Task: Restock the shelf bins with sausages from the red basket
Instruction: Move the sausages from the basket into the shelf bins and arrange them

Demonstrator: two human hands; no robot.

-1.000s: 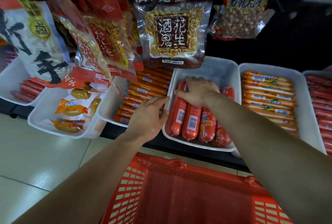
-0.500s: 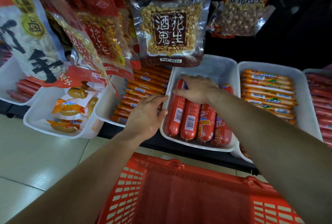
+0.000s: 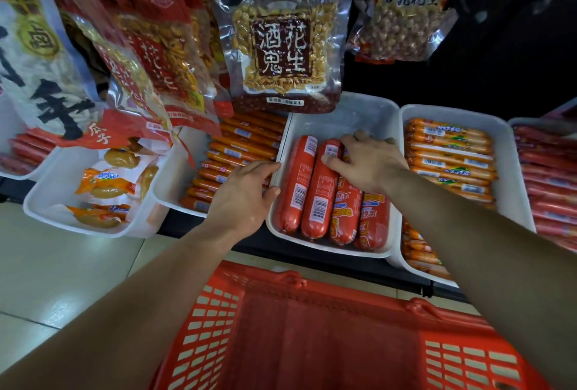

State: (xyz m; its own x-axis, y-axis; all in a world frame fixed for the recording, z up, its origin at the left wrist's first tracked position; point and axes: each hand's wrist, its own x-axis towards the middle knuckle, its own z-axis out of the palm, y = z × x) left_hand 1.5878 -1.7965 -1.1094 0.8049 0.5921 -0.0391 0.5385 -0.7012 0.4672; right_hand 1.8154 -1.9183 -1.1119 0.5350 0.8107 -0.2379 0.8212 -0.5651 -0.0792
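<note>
Head view.

1. The bin (image 3: 346, 110), a white tray, sits just above frame centre. Four thick red sausages (image 3: 296, 185) lie in it side by side, long axes running 12 to 6 o'clock. They fill the near part; the far part shows bare floor.
2. The left hand (image 3: 240, 200) enters from 7 o'clock. Its fingers are nearly straight and hold nothing. The fingertips and thumb tip touch the bin's left rim.
3. The right hand (image 3: 370, 161) enters from 4 o'clock and lies on the far ends of the two right-hand sausages. Its fingers are spread and bent down over those ends. The thumb presses on the second sausage from the left. The fingertips are hidden, so how firm the hold is cannot be told.
4. The basket (image 3: 199, 342), red with slotted walls, is at 6 o'clock, below the shelf edge and between the forearms.
5. The left bin (image 3: 175, 171), at 9 o'clock of the bin, holds thin orange sticks. The right bin (image 3: 505, 152), at 3 o'clock, holds the same kind.
6. A peanut bag (image 3: 281, 46) hangs at 12 o'clock, its lower edge over the bin's far rim.
7. Pale floor tiles (image 3: 62, 264) show at 8 o'clock.
</note>
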